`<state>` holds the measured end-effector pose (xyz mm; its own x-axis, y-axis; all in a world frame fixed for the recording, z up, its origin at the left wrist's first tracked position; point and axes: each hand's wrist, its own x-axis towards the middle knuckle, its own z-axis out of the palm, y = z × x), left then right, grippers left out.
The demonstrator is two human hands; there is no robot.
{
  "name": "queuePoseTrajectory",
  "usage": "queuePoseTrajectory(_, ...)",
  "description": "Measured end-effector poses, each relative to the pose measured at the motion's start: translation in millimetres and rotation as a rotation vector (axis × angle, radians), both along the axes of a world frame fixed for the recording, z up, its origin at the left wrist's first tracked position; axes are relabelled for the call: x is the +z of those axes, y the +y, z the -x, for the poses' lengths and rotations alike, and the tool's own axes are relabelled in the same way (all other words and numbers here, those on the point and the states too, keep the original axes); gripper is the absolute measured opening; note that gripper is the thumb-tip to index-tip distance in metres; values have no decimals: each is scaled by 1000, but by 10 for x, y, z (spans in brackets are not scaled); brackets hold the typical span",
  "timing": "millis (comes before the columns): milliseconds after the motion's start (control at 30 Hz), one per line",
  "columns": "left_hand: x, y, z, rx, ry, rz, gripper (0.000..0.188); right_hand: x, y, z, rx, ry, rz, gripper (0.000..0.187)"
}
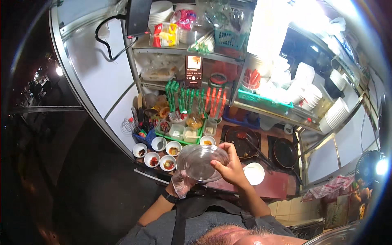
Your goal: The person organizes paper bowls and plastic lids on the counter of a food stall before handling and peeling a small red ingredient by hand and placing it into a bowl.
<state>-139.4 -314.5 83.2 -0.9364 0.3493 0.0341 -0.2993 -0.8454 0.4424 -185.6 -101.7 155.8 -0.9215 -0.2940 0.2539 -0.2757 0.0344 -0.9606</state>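
Observation:
Both my hands are at a clear round plastic lid [200, 163], held tilted in front of my chest; its outline looks doubled at the left, and I cannot tell whether there is more than one. My right hand [232, 169] is bare and closed on its right edge, thumb on the upper face. At its lower left edge my left hand [182, 184], in a thin see-through glove, grips with fingers partly hidden behind the plastic. Just beyond it are several small white bowls with sauces and seasonings, among them a bowl of red paste [168, 163]. A white bowl [253, 174] stands right of my right hand.
A dark frying pan [237, 153] with a red-headed utensil and a smaller pan [285, 152] are at the right. A green tray [200, 136] holds tubs, with green and red packets behind. A phone [193, 70] stands upright under shelves of cups and bowls. A fan [369, 167] is far right.

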Motion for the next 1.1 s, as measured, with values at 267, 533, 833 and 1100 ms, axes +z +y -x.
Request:
queuePoseTrajectory(267,-31,-184,88,177,-16,-110,85,570,9,117,136,475,-88,25)
queuePoseTrajectory(533,-337,-573,68,332,21,-161,73,1892,134,390,-486,1119,-266,29)
queuePoseTrajectory(833,16,-703,-148,383,-36,-85,77,4211,-945,1740,-584,1713,-219,19)
queuePoseTrajectory(1100,-428,-1034,-161,454,73,90,82,4939,-2210,2546,-555,1592,-1032,44)
